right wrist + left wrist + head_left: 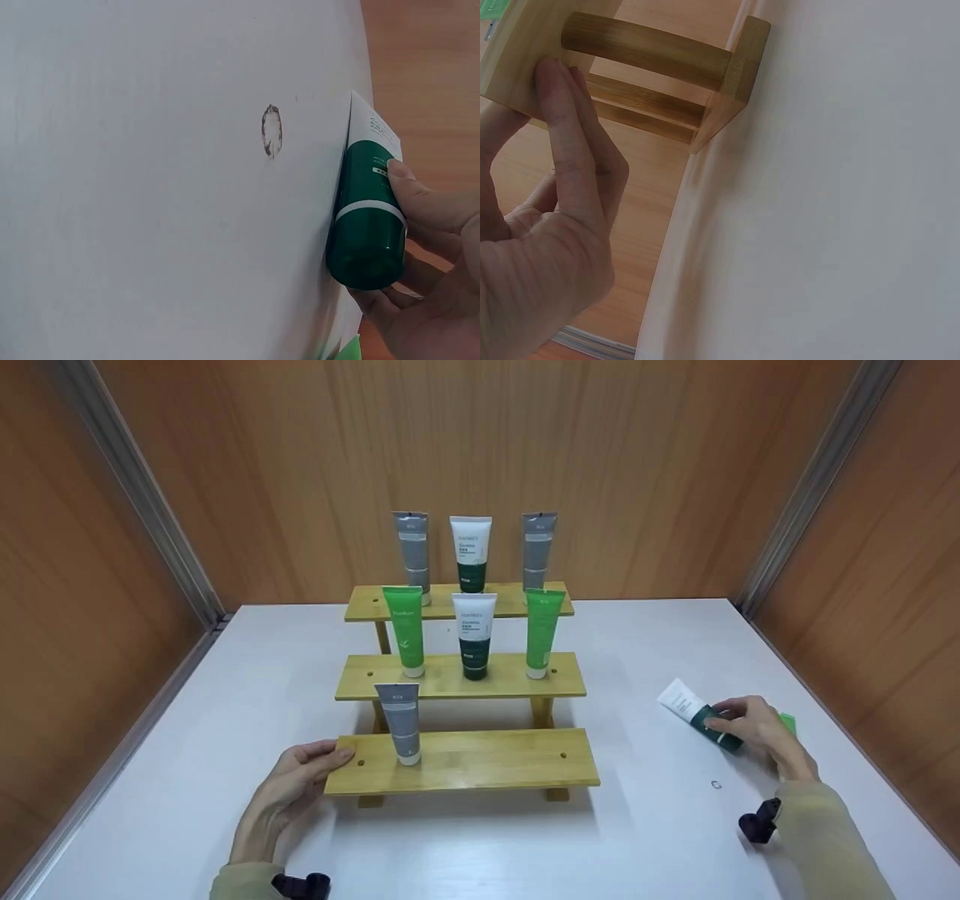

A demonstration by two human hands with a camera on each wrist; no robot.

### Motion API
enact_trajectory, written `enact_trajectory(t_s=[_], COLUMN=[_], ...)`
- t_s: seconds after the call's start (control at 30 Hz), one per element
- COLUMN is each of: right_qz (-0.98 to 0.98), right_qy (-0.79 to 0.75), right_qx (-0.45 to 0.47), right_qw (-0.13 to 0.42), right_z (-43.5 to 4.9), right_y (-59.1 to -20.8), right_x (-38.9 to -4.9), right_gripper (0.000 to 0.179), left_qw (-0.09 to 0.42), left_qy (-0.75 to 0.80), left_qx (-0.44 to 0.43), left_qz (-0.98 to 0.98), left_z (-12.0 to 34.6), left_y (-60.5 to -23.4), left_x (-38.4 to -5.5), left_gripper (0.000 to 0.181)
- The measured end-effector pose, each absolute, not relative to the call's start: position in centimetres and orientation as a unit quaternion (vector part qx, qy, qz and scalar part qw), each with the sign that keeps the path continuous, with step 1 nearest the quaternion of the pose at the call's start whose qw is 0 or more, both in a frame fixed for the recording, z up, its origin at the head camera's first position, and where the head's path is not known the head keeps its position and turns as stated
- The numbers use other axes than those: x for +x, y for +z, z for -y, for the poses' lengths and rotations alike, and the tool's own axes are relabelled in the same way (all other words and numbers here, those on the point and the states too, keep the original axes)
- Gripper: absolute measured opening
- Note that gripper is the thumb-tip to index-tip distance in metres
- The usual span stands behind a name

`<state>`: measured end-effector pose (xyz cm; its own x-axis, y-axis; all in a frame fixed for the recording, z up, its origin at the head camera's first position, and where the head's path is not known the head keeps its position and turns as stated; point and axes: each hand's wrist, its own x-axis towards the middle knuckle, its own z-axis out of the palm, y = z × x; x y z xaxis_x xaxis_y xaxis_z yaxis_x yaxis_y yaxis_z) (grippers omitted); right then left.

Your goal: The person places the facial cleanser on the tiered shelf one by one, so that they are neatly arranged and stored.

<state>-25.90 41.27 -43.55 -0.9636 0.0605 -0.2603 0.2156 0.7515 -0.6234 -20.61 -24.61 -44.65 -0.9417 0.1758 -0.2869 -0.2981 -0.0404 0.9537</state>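
My left hand (296, 780) pinches the left end of the lowest board of a three-tier wooden stand (480, 765), thumb on top. The left wrist view shows its fingers (570, 157) beneath the board. On that board stands a grey tube (401, 724), left of centre. Off to the right, my right hand (757, 727) holds a white and dark green squeeze tube (684, 701) around its dark half. In the right wrist view the tube's green cap end (367, 255) faces the camera, thumb along its side. The tube is tilted low over the white table; contact is unclear.
Two green tubes (406, 630) flank a white-green tube (474, 634) on the middle tier. The top tier bears two grey tubes (538, 547) around another white-green tube (471, 551). A green item (788, 723) shows behind my right hand. Wooden walls (600, 472) enclose the table.
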Motion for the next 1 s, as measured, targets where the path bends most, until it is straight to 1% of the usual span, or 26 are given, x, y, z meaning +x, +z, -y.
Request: enact_trajectory(t_s=[0.13,0.43,0.77,1.0], right_qz=[-0.928,-0.925,-0.926,-0.927], right_qy=[-0.348,-0.363,-0.363,-0.364], right_qx=[0.073,0.065,0.062,0.052], right_qw=[0.109,0.090,0.077,0.069], right_z=[-41.17,-41.01,-40.85,-40.75], right_y=[-43.57,-43.79,-43.91,-43.76], right_x=[-25.82,-25.78,-25.79,-25.65], right_gripper=[0.071,0.067,0.061,0.060], left_qw=[0.165,0.154,0.155,0.157], left_qy=[0.723,0.709,0.711,0.713], left_qx=[-0.042,-0.069,-0.075,-0.063], left_qz=[-0.669,-0.685,-0.682,-0.681], left_z=[24.64,24.31,24.30,24.40], left_y=[-44.63,-44.62,-44.63,-44.66], left_x=[-20.58,-20.54,-20.55,-20.58], left_gripper=[0.050,0.060,0.056,0.057])
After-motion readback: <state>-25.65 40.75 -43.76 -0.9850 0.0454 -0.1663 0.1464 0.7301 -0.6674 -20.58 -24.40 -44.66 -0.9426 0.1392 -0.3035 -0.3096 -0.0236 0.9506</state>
